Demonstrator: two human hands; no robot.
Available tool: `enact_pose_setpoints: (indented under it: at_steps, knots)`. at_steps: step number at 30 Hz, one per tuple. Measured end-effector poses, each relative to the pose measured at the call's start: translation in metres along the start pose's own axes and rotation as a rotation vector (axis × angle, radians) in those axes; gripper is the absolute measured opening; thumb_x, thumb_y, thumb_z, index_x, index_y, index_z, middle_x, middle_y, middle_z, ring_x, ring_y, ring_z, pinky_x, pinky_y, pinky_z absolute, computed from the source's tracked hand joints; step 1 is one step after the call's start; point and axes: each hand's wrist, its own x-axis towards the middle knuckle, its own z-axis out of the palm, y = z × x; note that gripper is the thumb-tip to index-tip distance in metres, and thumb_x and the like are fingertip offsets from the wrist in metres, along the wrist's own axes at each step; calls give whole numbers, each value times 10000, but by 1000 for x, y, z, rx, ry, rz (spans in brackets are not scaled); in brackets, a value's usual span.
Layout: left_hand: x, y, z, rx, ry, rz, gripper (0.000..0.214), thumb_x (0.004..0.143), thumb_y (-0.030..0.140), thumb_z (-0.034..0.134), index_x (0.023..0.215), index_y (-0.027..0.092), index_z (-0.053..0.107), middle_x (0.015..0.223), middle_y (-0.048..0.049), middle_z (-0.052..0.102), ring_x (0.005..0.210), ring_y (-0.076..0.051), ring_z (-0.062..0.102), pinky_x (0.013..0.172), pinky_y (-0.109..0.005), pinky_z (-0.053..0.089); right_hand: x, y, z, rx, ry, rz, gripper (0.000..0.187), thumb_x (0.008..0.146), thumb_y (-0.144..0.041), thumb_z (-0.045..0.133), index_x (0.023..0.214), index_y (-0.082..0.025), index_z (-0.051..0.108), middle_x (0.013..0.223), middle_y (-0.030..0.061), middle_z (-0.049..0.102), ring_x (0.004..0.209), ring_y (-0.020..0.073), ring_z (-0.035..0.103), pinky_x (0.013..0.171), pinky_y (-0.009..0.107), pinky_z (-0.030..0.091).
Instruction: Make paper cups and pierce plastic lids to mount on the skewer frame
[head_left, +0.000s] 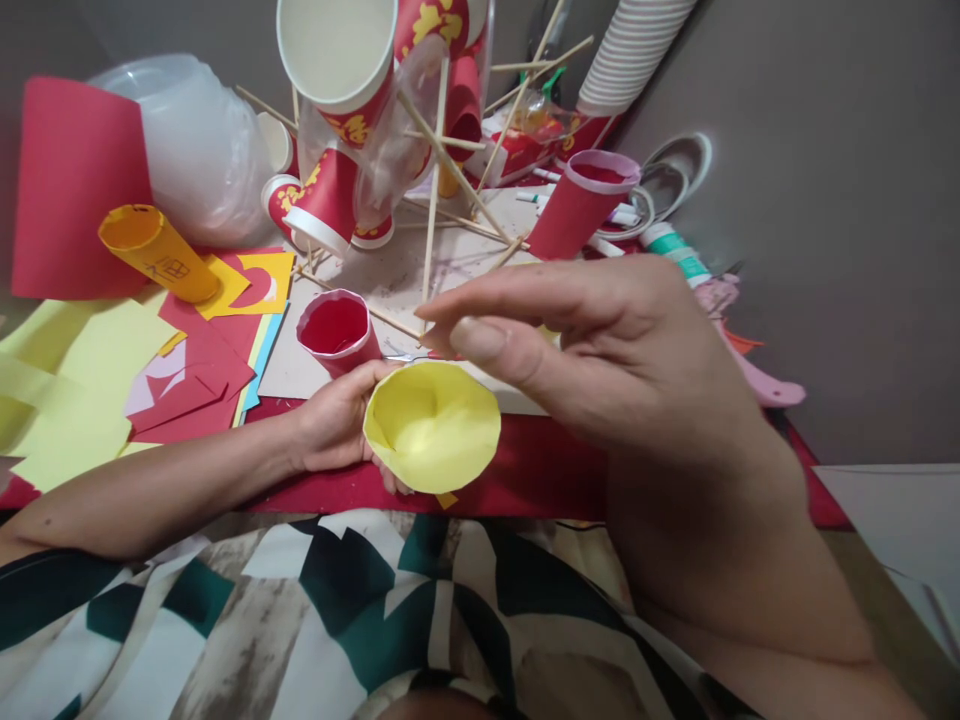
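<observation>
My left hand (pixel 341 420) is wrapped round the side and underside of a yellow paper cone (pixel 450 430), its wide mouth facing up at me. A crease runs down inside the cone. Above and to the right of it, my right hand (pixel 600 350) hovers close to the camera. Its fingers are stretched out together and the thumb lies against them near the tips, like a pinch. Whether anything small is between them I cannot make out. Just behind my left hand stands a red paper tube (pixel 337 330) with a pale rim.
Wooden sticks (pixel 433 220) form a frame at the back, with red and white paper cups (pixel 337 60) around it. A yellow-orange tube (pixel 157 250) and coloured paper sheets (pixel 75 370) lie left. A pink-rimmed red tube (pixel 574 205), tape rolls (pixel 679 170) and pink scissors (pixel 765 385) are right.
</observation>
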Motion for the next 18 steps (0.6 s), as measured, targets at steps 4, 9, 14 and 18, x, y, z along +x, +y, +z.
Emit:
enact_pose_setpoints:
  at_steps: [4,9,14,18]
  knots:
    - [-2,2,4,-38,-64,-1,576,1039,425,323,1406,13,487,974,-216,763,756,-263,769,629,-310,606,3,7,3,-3,35,20,232,966,-396,657,891,-231,802,853,10,781,761,157,721,653,260,568]
    - [-2,5,11,-8,-101,35,618,1008,467,452,1441,27,438,902,-191,760,639,-289,750,513,-327,593,6,18,8,39,27,-14,333,970,-494,628,857,-225,788,851,9,770,729,145,709,644,257,568]
    - [-5,8,11,62,-142,35,776,921,588,581,1433,21,444,874,-196,768,593,-262,737,526,-306,597,6,19,9,24,50,-37,337,976,-493,620,845,-229,782,837,8,764,729,142,695,637,256,551]
    - [-6,9,12,54,-110,23,812,905,601,587,1469,40,420,863,-177,771,564,-255,728,498,-282,575,6,17,8,7,42,-41,310,966,-478,641,867,-224,789,839,17,773,724,144,689,622,258,534]
